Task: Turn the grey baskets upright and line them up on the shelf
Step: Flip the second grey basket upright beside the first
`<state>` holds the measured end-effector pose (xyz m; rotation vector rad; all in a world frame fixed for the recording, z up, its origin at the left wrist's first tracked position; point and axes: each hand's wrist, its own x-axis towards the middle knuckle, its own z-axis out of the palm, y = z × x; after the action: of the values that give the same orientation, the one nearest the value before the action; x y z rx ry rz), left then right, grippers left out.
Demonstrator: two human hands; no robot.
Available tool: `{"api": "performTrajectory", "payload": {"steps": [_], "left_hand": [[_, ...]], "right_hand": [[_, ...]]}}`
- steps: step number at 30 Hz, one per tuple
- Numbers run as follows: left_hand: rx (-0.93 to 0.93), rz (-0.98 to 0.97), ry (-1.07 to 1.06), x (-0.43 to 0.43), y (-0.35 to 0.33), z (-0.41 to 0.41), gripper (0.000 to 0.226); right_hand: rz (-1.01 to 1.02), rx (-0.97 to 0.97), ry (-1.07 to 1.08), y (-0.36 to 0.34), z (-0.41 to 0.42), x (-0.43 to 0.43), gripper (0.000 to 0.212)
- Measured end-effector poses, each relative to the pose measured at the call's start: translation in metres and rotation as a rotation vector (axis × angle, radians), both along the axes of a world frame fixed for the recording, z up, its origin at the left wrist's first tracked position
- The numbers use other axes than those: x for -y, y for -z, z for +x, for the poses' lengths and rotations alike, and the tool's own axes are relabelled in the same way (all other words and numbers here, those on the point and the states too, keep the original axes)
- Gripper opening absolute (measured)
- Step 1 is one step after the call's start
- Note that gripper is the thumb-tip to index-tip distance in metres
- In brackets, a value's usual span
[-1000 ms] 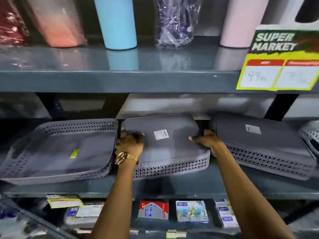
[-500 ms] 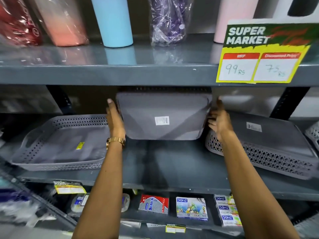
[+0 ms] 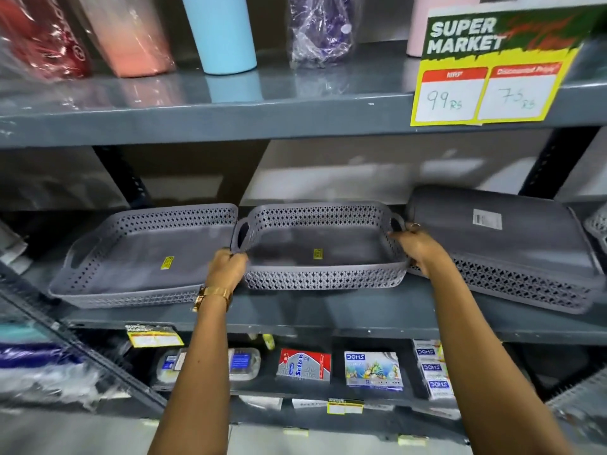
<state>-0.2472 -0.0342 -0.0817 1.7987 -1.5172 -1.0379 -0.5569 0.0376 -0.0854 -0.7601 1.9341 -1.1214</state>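
Fingers of left hand clamped over the near-left corner of the middle basket; right hand wrapped round its right handle loop, fingers closed on the rim. Held mouth-up now, near wall just above or barely touching the shelf — cannot tell which. Sits between the left basket, already upright and almost touching at the handle, and the right basket, bottom-up, white label showing.

To finish the step well: lower flat, not corner-first, so the perforated base lands square. Slide back until the front wall matches the left basket's front wall. Keep the left handle clear of the neighbour's rim instead of riding over it. Mind the right knuckles, squeezed against the overturned basket's wall; let go only once settled. Likely next: the right basket, then whatever grey basket peeks in at the far right edge.

Against 0.5 s ago: then tipped on edge, underside and white sticker facing out, palms flat on both short sides, shelf bare beneath. Now rolled fully over, yellow sticker visible inside, grip shifted from flat palms to rim and handle. Against 1 s ago: lying upside down like the right one.

Above, bottles and a price sign, untouched.
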Motion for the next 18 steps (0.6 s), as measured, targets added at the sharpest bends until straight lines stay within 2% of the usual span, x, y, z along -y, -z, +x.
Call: {"api": "performTrajectory", "payload": {"steps": [2, 7, 12, 16, 18], "left_hand": [[0.121, -0.040, 0.042, -0.008, 0.005, 0.001, 0.013], [0.352, -0.036, 0.104, -0.023, 0.013, 0.001, 0.035], [0.487, -0.150, 0.139, -0.028, 0.015, 0.003, 0.031], [0.601, -0.220, 0.052, -0.042, 0.001, -0.006, 0.038], [0.676, -0.285, 0.038, -0.046, -0.009, -0.019, 0.045]], "right_hand": [[0.056, -0.083, -0.029, 0.005, 0.004, -0.002, 0.036], [0.157, -0.247, -0.001, 0.011, 0.016, -0.008, 0.037], [0.127, -0.305, -0.006, 0.011, 0.020, -0.021, 0.043], [0.055, -0.335, 0.016, 0.005, 0.015, -0.036, 0.057], [0.010, -0.325, 0.077, 0.000, 0.005, -0.045, 0.054]]}}
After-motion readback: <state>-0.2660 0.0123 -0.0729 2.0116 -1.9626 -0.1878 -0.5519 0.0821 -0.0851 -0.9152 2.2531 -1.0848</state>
